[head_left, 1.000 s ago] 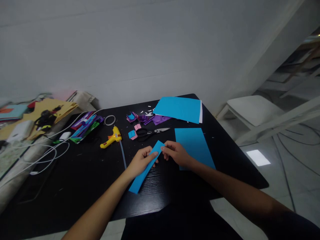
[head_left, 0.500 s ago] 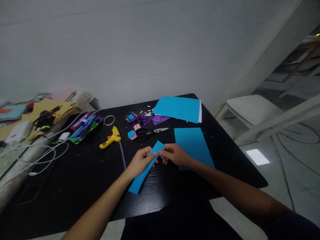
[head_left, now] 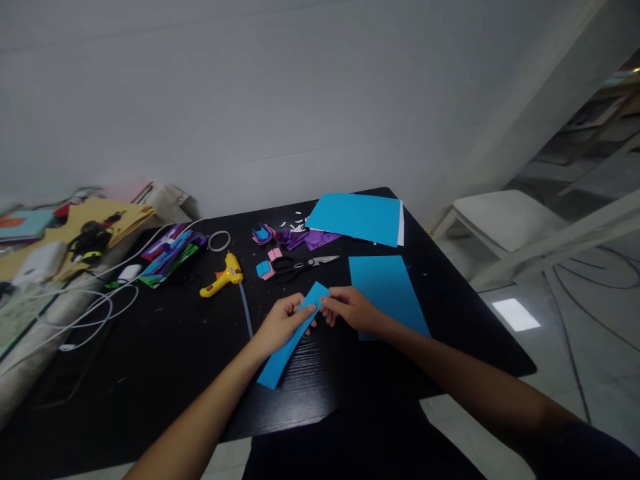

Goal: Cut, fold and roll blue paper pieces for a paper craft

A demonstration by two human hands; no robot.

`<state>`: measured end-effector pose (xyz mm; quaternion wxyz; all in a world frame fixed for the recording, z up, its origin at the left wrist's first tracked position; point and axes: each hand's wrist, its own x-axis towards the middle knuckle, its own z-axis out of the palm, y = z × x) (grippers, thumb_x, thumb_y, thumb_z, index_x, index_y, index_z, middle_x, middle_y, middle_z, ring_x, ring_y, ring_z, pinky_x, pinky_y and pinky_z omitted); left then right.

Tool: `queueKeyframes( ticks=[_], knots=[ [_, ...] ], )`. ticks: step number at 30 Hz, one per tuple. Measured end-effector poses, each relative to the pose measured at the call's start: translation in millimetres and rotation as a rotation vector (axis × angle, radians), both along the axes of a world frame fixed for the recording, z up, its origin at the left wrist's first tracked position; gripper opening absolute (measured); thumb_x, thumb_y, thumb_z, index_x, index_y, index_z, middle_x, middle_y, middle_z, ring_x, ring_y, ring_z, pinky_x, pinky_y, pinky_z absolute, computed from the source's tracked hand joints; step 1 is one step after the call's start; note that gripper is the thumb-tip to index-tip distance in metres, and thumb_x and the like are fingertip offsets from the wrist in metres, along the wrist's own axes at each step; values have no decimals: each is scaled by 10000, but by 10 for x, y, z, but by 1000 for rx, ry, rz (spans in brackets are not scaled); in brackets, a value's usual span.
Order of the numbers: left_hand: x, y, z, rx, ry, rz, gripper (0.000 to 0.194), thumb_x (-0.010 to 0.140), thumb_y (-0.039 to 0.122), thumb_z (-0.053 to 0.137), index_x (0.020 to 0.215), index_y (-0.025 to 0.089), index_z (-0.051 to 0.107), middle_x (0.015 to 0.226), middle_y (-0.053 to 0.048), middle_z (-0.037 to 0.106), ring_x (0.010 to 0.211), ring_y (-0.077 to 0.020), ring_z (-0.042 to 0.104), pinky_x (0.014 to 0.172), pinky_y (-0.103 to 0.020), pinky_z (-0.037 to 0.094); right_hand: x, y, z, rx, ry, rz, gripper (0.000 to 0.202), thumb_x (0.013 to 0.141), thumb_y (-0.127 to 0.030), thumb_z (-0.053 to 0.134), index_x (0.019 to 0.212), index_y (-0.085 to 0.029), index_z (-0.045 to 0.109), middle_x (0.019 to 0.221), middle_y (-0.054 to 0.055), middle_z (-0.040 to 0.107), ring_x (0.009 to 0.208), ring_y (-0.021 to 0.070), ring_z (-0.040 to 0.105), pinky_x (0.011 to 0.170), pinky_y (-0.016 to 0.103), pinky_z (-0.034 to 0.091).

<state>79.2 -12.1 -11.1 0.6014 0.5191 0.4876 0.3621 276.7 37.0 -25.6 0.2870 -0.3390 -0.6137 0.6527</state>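
Observation:
Between my hands slants a long folded strip of blue paper (head_left: 281, 360), its lower end close to the table's front. My left hand (head_left: 284, 321) grips it around the middle, thumb on top and fingers beneath. At the strip's upper right edge, my right hand (head_left: 350, 309) pinches the paper between thumb and fingers. A flat blue sheet (head_left: 387, 287) lies partly under my right forearm. Black-handled scissors (head_left: 305, 264) rest open-bladed just beyond my hands.
A yellow glue gun (head_left: 223, 277) lies left of the scissors. Folded pink and blue paper pieces (head_left: 265, 269), purple scraps (head_left: 320, 239) and a blue sheet stack (head_left: 357, 217) are at the back. Colored strips (head_left: 170, 257) and white cables (head_left: 107, 303) occupy the left. A white chair (head_left: 510, 217) stands right.
Almost nothing differs. My right fingers have shifted very slightly along the strip's edge; both hands keep hold of the paper.

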Motion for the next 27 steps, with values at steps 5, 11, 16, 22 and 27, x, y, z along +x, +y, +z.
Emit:
queueKeyframes(
  ticks=[5, 11, 16, 22, 27],
  knots=[
    [3, 1, 3, -12, -3, 2, 384, 848, 501, 724, 783, 148, 591, 706, -13, 696, 541, -104, 621, 547, -221, 489, -1, -5, 7, 12, -5, -9, 371, 874, -491, 656, 705, -163, 628, 632, 13, 634, 572, 140, 618, 570, 272, 529],
    [6, -4, 17, -11, 0, 7, 404, 843, 529, 720, 788, 148, 597, 709, -16, 694, 541, -104, 619, 546, -222, 494, -1, -19, 13, 18, 12, -29, 363, 884, -483, 653, 707, -167, 635, 649, 18, 636, 578, 145, 613, 571, 281, 522],
    [2, -2, 34, -35, -5, 12, 441, 822, 567, 724, 785, 148, 593, 704, -19, 686, 522, -103, 604, 524, -222, 488, 10, -2, 28, 50, 17, -67, 374, 887, -502, 636, 716, -168, 638, 648, 16, 633, 579, 146, 613, 574, 284, 520],
    [5, 0, 39, -45, -16, 16, 442, 808, 560, 741, 777, 150, 579, 693, -12, 680, 505, -96, 597, 508, -214, 478, 15, 5, 46, 59, 8, -75, 372, 892, -493, 628, 708, -170, 636, 637, 17, 636, 580, 148, 619, 572, 278, 516],
    [11, -6, 30, -35, -13, 19, 422, 819, 536, 741, 767, 151, 573, 690, -13, 682, 508, -97, 600, 506, -211, 472, 10, -2, 41, 57, -18, -76, 373, 873, -501, 654, 703, -170, 625, 617, 15, 630, 566, 148, 618, 566, 281, 519]
  ],
)
